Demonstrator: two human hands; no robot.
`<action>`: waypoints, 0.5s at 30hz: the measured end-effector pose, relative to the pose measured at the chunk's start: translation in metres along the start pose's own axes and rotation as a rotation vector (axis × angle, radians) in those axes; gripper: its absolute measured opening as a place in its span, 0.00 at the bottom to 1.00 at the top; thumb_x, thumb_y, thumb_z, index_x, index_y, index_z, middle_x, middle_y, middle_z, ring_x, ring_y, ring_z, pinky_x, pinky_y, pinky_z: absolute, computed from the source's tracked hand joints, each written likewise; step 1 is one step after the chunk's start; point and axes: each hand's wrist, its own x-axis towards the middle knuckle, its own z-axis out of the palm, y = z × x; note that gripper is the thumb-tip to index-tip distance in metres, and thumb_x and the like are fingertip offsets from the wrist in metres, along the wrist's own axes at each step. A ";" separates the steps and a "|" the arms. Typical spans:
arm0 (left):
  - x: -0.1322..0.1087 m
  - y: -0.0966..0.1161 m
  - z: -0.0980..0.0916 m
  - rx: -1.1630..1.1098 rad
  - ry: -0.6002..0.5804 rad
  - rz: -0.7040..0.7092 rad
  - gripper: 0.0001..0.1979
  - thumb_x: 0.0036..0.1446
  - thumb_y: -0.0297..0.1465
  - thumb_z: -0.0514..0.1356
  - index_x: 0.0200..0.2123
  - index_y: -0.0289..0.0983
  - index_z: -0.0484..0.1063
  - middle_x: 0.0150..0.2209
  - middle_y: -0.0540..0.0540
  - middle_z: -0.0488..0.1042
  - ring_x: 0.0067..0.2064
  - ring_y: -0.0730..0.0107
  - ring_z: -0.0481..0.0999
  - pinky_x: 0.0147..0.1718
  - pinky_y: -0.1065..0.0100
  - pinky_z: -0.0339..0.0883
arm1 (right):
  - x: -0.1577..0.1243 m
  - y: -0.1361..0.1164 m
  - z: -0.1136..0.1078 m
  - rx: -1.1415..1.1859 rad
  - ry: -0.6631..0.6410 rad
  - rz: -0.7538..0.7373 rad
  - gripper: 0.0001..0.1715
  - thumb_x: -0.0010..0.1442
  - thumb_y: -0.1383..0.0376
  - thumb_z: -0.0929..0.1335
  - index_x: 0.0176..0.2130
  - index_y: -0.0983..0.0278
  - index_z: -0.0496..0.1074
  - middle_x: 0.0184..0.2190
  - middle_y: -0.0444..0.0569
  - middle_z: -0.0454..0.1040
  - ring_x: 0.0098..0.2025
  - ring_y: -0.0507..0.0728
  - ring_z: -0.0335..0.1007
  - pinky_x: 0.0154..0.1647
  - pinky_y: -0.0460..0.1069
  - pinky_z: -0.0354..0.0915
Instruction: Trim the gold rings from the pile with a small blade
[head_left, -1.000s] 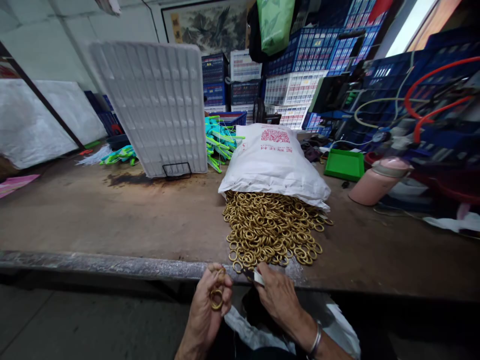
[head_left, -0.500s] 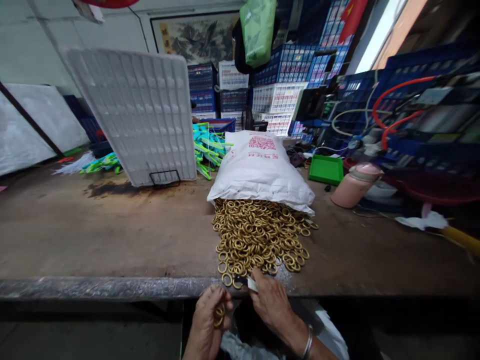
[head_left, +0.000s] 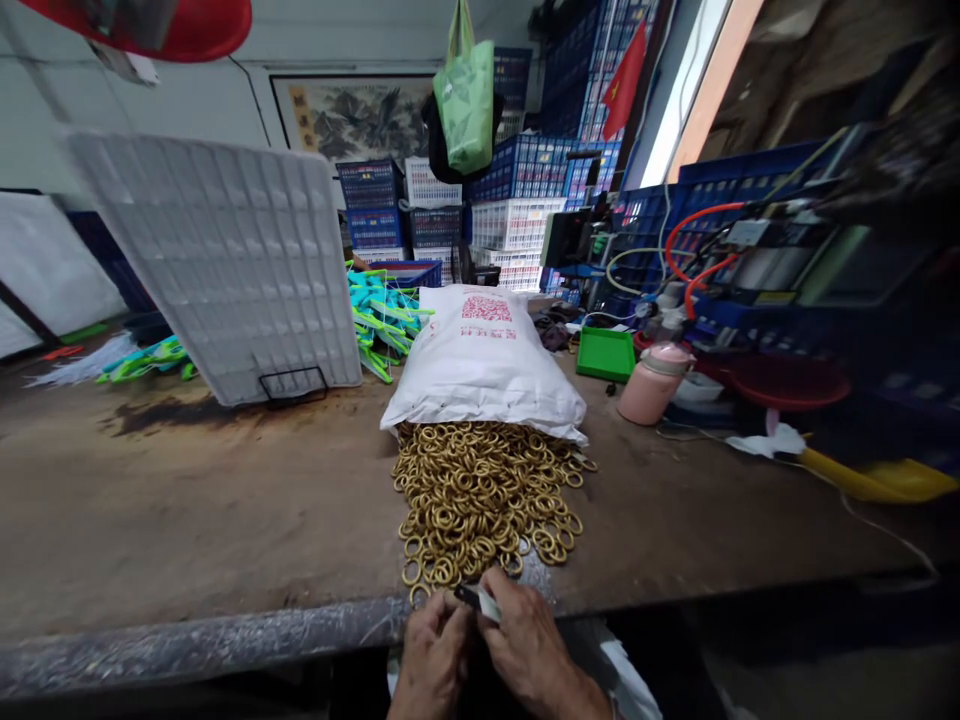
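Gold rings (head_left: 480, 500) spill in a heap from the mouth of a white woven sack (head_left: 487, 370) to the table's front edge. My left hand (head_left: 435, 650) is closed just below that edge, its fingertips pinched near the nearest rings. The gold ring seen in its fingers a moment ago is now hidden by them. Close beside it, my right hand (head_left: 525, 640) grips a small black-and-white tool (head_left: 487, 604), perhaps a small knife, whose black end points at the left fingertips. Whether that end touches anything I cannot tell.
A white ribbed plastic panel (head_left: 232, 270) stands upright at left on a black wire stand (head_left: 294, 384). Green and turquoise plastic pieces (head_left: 386, 315) lie behind it. At right are a green tray (head_left: 606, 354), a pink bottle (head_left: 654, 384) and a yellow scoop-like object (head_left: 892, 478).
My hands have come together, the left fingertips now meeting the tool's black end. The ring in the left hand has gone out of sight. The camera view has shifted to the right and up.
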 end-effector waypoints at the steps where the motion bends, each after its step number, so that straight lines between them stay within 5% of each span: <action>1: -0.001 0.002 0.001 0.008 -0.009 -0.005 0.23 0.43 0.51 0.57 0.23 0.35 0.64 0.15 0.56 0.56 0.16 0.81 0.51 0.15 0.76 0.45 | 0.000 0.000 -0.001 0.038 -0.009 0.008 0.09 0.49 0.74 0.59 0.30 0.62 0.62 0.25 0.44 0.70 0.28 0.52 0.66 0.28 0.44 0.52; 4: -0.007 0.010 0.004 0.018 0.004 -0.036 0.20 0.46 0.48 0.56 0.22 0.36 0.62 0.16 0.57 0.55 0.17 0.80 0.51 0.16 0.76 0.46 | 0.001 -0.002 -0.006 0.232 -0.021 0.047 0.05 0.54 0.67 0.58 0.28 0.62 0.61 0.24 0.43 0.67 0.27 0.52 0.63 0.29 0.44 0.54; 8: -0.015 0.018 0.009 0.091 0.067 0.079 0.14 0.51 0.41 0.55 0.23 0.35 0.64 0.20 0.54 0.59 0.22 0.77 0.57 0.22 0.75 0.53 | 0.002 -0.006 -0.012 0.501 -0.047 0.127 0.15 0.57 0.56 0.56 0.25 0.62 0.60 0.22 0.41 0.62 0.26 0.51 0.59 0.28 0.44 0.56; 12: -0.020 0.021 0.010 0.155 0.070 0.191 0.12 0.53 0.37 0.53 0.24 0.35 0.66 0.24 0.51 0.64 0.28 0.74 0.61 0.29 0.73 0.57 | 0.002 -0.004 -0.011 0.651 -0.115 0.170 0.17 0.56 0.54 0.57 0.23 0.62 0.59 0.17 0.38 0.58 0.21 0.49 0.54 0.24 0.44 0.54; 15: -0.021 0.022 0.010 0.127 0.024 0.138 0.13 0.54 0.38 0.53 0.24 0.34 0.65 0.22 0.52 0.63 0.25 0.76 0.60 0.25 0.74 0.56 | 0.002 -0.001 -0.007 0.707 -0.113 0.174 0.16 0.55 0.55 0.58 0.22 0.62 0.58 0.16 0.38 0.57 0.21 0.49 0.54 0.24 0.44 0.54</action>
